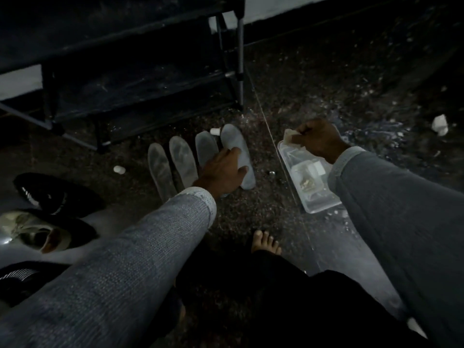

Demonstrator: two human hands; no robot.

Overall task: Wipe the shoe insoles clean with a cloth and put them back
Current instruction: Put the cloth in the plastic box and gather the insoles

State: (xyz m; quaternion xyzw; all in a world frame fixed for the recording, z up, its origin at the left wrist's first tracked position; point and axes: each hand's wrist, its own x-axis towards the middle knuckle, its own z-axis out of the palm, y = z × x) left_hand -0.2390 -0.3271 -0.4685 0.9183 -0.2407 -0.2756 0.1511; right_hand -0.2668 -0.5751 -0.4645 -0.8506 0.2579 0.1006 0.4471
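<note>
Left hand (222,172): the fingers lie spread and nearly straight on the rightmost insole (236,149), pressing its heel half to the floor; nothing is curled round it. I judge this steadies the insole for wiping or is the start of picking it up.
Right hand (317,140): the fingers are curled and pinch a pale cloth (288,135), which sticks out at the thumb side. The hand hangs over the far end of a clear plastic tray (311,199), probably because the cloth is being taken from it or wetted there; whether the tray holds water cannot be told in this dim light.
Insoles: four lie side by side on the floor, toes pointing away. The second from the right (204,146) is partly under the left palm; the third (180,156) and the leftmost (159,167) lie further left of the fingers, untouched. The two left ones look streaked; the rightmost looks smoother.
Shoes: a glossy black shoe (50,192) and a light-lined shoe (37,232) lie well left of the left forearm, near enough, I judge, for the insoles to go back in.
Further out: a dark shoe rack (125,71) stands beyond the insoles' toes; a small white cap (215,131) lies just beyond the fingertips; a bare foot (266,243) shows between the arms.
Stage: none of the four insoles is back in a shoe.
</note>
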